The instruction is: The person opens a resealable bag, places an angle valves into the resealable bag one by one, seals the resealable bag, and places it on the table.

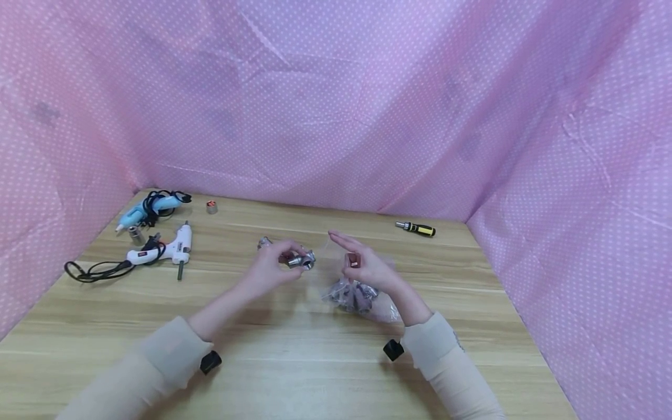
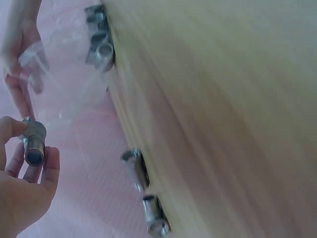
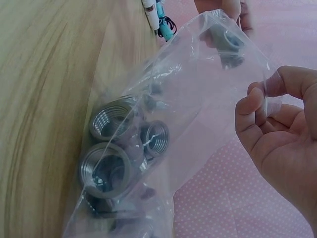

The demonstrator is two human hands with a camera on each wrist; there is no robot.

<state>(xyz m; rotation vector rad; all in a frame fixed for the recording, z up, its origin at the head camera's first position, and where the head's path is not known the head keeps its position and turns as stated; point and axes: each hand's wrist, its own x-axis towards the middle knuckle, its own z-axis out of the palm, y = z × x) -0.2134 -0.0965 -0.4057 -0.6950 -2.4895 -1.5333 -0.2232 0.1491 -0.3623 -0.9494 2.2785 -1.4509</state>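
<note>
My left hand (image 1: 266,269) pinches a shiny metal pipe fitting (image 1: 307,260) between thumb and fingers, above the table. In the left wrist view this fitting (image 2: 34,144) shows a round open end. A clear plastic bag (image 1: 387,309) stands to its right, its upper edge pinched by my right hand (image 1: 371,269). Inside the bag, threaded metal fittings (image 3: 106,171) lie low, near the tabletop, in the right wrist view. Two more fittings rest on the table past my left hand, a nearer one (image 2: 156,216) and another one (image 2: 136,168); the left hand partly hides them in the head view.
At the left lie a white glue gun (image 1: 181,244) with a black cord and a blue glue gun (image 1: 152,209). A metal cylinder (image 1: 136,235) stands between them. Farther back is a small red-topped cylinder (image 1: 212,207). A yellow-black screwdriver (image 1: 420,228) lies back right. Pink dotted cloth (image 1: 315,116) surrounds the table.
</note>
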